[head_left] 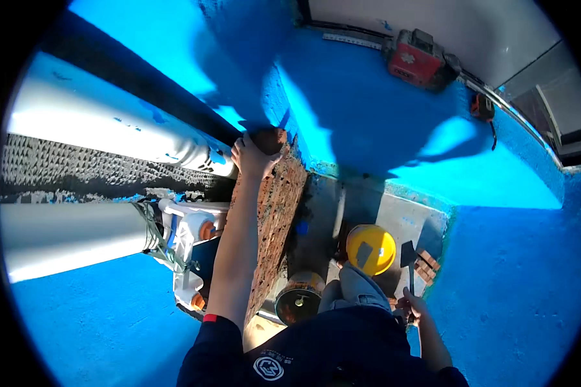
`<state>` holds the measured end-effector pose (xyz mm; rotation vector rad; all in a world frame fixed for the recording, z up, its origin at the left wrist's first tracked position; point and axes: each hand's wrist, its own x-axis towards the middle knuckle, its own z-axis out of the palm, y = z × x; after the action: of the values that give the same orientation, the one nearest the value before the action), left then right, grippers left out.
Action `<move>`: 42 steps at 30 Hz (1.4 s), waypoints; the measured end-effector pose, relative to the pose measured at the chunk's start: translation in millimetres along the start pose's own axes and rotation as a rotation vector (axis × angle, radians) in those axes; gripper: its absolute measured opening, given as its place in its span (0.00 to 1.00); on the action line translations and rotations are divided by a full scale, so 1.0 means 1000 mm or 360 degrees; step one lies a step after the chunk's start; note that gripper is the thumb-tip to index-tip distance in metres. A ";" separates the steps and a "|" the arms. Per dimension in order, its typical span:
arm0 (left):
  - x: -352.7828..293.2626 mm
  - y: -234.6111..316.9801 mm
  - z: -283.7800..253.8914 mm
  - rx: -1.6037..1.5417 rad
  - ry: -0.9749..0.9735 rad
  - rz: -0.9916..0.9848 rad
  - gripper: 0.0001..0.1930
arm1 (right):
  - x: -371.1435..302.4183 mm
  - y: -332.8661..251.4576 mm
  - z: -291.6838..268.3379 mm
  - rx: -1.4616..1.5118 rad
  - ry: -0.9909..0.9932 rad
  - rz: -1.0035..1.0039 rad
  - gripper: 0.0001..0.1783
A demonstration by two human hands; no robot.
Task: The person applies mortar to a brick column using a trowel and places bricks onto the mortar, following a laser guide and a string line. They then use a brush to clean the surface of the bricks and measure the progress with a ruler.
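My left arm reaches forward along the top of a narrow brick wall (281,193). At its far end, my left hand (255,158) grips a reddish-brown brick (271,138), thumb on one side and fingers on the other; part of the brick lies in dark shadow against the blue wall. Low at the right, my right hand (412,306) is closed around the handle of a trowel (408,253), its dark flat blade pointing away from me. Close by the blade are a yellow bucket (382,250) with a grey patch inside and a small stack of bricks (427,266).
White pipes (77,235) run along the left, one tied to a white plastic bracket (188,248). A dark, open-topped can (298,304) stands by my legs. On the blue ledge ahead are a red-and-grey tool (416,59), a tape measure (481,107) and a white ruler strip (352,41).
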<state>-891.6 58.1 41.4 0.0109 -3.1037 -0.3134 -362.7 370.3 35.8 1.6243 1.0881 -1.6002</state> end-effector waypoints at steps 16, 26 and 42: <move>-0.120 -0.010 -0.085 -0.0577 -0.0164 0.0053 0.52 | -0.064 -0.098 0.085 -0.1338 -0.0003 -0.1530 0.22; -0.397 -0.120 -0.152 -0.1958 -0.0469 -0.1370 0.43 | -0.064 -0.105 0.148 -0.2254 -0.0735 -0.1869 0.18; -0.479 -0.239 -0.242 -0.2250 0.0491 -0.1384 0.35 | -0.185 -0.050 0.378 -0.2405 -0.1641 -0.2798 0.22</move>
<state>-406.2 -219.6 220.2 1.1543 -1.7532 -2.0408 -579.8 41.1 191.2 -1.3863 2.1076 -1.0749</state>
